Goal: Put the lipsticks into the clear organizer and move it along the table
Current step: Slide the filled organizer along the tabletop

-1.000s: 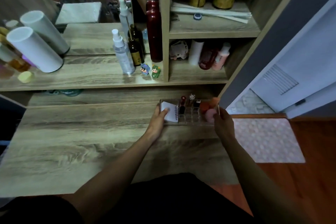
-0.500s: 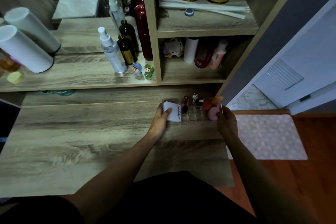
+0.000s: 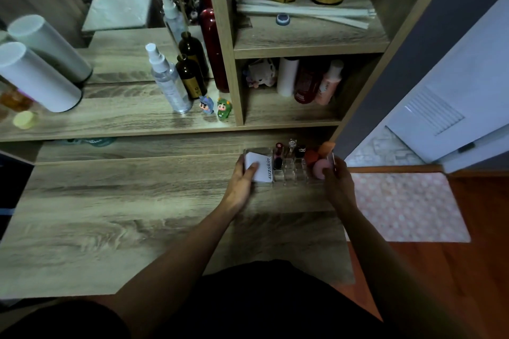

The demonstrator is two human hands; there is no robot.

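Observation:
The clear organizer (image 3: 292, 175) stands on the wooden table (image 3: 115, 217) near its far right corner. Several lipsticks (image 3: 278, 152) stand upright in its small middle compartments. A white box (image 3: 261, 170) fills its left end, and orange and pink makeup sponges (image 3: 319, 164) fill its right end. My left hand (image 3: 240, 184) grips the organizer's left side, fingers over the white box. My right hand (image 3: 336, 184) grips its right side beside the pink sponge.
A raised shelf behind holds a spray bottle (image 3: 166, 80), a dark bottle (image 3: 191, 76), two small figurines (image 3: 215, 108) and white cylinders (image 3: 37, 77). Cubbies at right hold more bottles (image 3: 308, 80). A pink mat (image 3: 407, 206) lies on the floor past the table's right edge.
Both hands keep their hold on the organizer's ends. It sits slightly further right in view and the shelf items have shifted left, mostly from head movement.

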